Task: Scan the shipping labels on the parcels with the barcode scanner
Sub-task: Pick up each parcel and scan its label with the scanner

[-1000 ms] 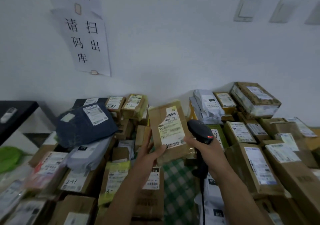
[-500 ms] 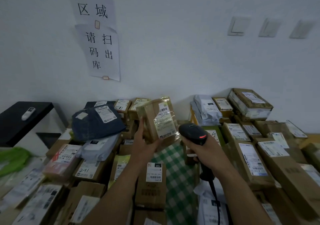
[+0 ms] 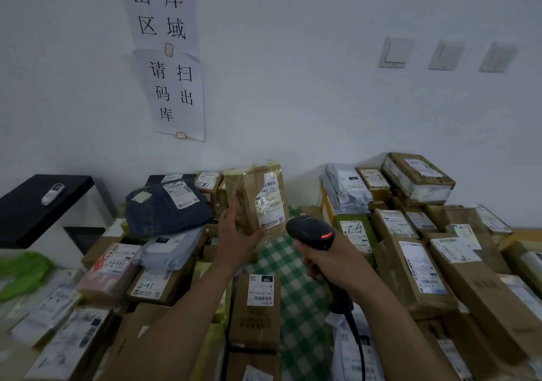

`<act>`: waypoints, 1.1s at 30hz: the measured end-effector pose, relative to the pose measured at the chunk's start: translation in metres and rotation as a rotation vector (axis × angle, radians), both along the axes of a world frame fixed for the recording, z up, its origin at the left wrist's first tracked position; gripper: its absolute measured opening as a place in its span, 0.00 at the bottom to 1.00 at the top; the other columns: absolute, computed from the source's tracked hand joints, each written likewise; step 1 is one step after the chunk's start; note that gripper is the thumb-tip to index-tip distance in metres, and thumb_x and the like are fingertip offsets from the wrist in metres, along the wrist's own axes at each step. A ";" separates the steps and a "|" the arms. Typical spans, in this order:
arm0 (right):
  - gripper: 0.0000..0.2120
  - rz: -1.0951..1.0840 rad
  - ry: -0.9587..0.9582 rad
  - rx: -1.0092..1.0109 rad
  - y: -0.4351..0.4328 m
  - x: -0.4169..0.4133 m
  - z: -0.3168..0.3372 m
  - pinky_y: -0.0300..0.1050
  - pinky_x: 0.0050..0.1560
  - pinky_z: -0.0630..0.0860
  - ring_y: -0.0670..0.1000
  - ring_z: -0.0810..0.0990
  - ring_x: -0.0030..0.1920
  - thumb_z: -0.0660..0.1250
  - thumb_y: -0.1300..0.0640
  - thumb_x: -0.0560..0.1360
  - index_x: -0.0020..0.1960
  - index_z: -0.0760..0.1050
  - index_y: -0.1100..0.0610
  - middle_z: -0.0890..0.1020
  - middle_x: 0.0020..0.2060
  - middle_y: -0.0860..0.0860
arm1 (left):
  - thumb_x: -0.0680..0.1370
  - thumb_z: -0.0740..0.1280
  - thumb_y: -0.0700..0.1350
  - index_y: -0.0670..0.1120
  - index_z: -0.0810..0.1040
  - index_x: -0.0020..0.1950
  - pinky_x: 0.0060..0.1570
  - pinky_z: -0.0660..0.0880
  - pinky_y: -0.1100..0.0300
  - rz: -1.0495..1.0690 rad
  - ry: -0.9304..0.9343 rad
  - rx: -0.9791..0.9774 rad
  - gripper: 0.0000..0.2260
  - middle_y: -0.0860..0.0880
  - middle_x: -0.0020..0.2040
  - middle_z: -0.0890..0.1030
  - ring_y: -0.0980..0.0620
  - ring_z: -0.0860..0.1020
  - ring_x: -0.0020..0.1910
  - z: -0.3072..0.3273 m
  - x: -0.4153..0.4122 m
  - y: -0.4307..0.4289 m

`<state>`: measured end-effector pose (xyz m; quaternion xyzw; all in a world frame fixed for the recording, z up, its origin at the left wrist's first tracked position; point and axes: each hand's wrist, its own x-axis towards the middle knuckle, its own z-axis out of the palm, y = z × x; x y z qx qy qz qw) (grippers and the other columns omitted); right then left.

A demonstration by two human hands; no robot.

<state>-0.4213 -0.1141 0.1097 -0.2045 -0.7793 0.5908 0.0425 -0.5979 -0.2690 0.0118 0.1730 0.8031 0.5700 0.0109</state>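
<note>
Left hand (image 3: 238,229) fingers curled round parcel (image 3: 249,201), label (image 3: 271,201) near scanner (image 3: 311,230) gripped in right hand (image 3: 333,260); scan apparently underway, other parcels (image 3: 416,266) likely pending.

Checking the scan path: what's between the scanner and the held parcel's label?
Nothing; the head view shows a bare gap between scanner and label, green checked cloth below.

The left hand (image 3: 239,235) holds a taped parcel (image 3: 258,200) upright; the right hand (image 3: 334,260) grips the barcode scanner (image 3: 311,231) just beside it.
</note>
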 end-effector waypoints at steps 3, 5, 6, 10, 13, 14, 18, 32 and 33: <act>0.11 0.018 -0.016 0.022 -0.002 -0.001 -0.001 0.41 0.40 0.81 0.45 0.84 0.33 0.73 0.49 0.78 0.58 0.76 0.42 0.86 0.39 0.51 | 0.64 0.80 0.68 0.67 0.48 0.82 0.70 0.72 0.40 0.007 -0.013 0.025 0.56 0.50 0.75 0.70 0.49 0.70 0.74 -0.007 -0.004 -0.005; 0.12 0.030 -0.022 0.029 -0.002 -0.003 -0.002 0.41 0.41 0.82 0.46 0.85 0.34 0.73 0.48 0.78 0.60 0.75 0.41 0.86 0.39 0.50 | 0.62 0.79 0.71 0.68 0.48 0.82 0.70 0.73 0.38 0.009 -0.017 0.027 0.57 0.50 0.76 0.70 0.49 0.70 0.75 -0.011 -0.007 -0.008; 0.13 0.031 -0.025 0.037 -0.003 -0.004 -0.002 0.42 0.41 0.82 0.46 0.85 0.35 0.74 0.47 0.78 0.61 0.75 0.41 0.86 0.39 0.50 | 0.62 0.79 0.72 0.68 0.48 0.82 0.69 0.73 0.38 0.015 -0.016 0.025 0.57 0.51 0.76 0.70 0.49 0.70 0.75 -0.013 -0.008 -0.009; 0.15 0.040 -0.026 0.045 -0.003 -0.009 -0.006 0.44 0.43 0.83 0.47 0.86 0.36 0.74 0.46 0.77 0.62 0.75 0.40 0.87 0.39 0.50 | 0.61 0.77 0.74 0.67 0.49 0.82 0.68 0.74 0.37 0.027 -0.005 0.006 0.57 0.51 0.75 0.71 0.48 0.70 0.74 -0.020 -0.014 -0.015; 0.14 0.056 -0.023 0.051 -0.003 -0.012 -0.008 0.43 0.43 0.83 0.47 0.86 0.36 0.74 0.46 0.77 0.59 0.74 0.37 0.87 0.39 0.50 | 0.62 0.79 0.71 0.67 0.52 0.82 0.68 0.74 0.38 0.020 -0.024 0.014 0.55 0.53 0.75 0.72 0.49 0.70 0.75 -0.029 -0.022 -0.019; 0.13 0.061 -0.019 0.050 -0.003 -0.013 -0.008 0.43 0.42 0.83 0.47 0.86 0.36 0.74 0.46 0.77 0.59 0.74 0.37 0.87 0.38 0.49 | 0.63 0.80 0.69 0.68 0.52 0.81 0.68 0.74 0.39 0.014 -0.027 0.018 0.54 0.54 0.75 0.72 0.50 0.71 0.75 -0.027 -0.020 -0.021; 0.11 0.079 -0.005 0.024 -0.003 -0.019 -0.009 0.47 0.43 0.81 0.49 0.86 0.36 0.74 0.47 0.78 0.58 0.76 0.38 0.88 0.42 0.49 | 0.69 0.83 0.47 0.69 0.58 0.78 0.65 0.77 0.52 0.025 -0.119 0.161 0.48 0.63 0.65 0.76 0.56 0.76 0.68 -0.002 -0.012 -0.027; 0.18 0.087 -0.049 -0.033 0.004 -0.069 -0.045 0.46 0.42 0.79 0.50 0.87 0.39 0.75 0.45 0.77 0.64 0.75 0.43 0.85 0.53 0.48 | 0.70 0.78 0.53 0.71 0.65 0.74 0.65 0.77 0.39 0.075 -0.430 0.130 0.38 0.56 0.65 0.81 0.50 0.80 0.63 -0.010 -0.056 -0.071; 0.17 0.086 -0.056 -0.035 0.007 -0.074 -0.048 0.46 0.42 0.80 0.50 0.88 0.39 0.75 0.45 0.77 0.64 0.75 0.42 0.85 0.52 0.47 | 0.71 0.78 0.51 0.70 0.67 0.73 0.65 0.77 0.40 0.041 -0.460 0.099 0.35 0.56 0.64 0.82 0.50 0.80 0.62 -0.015 -0.058 -0.066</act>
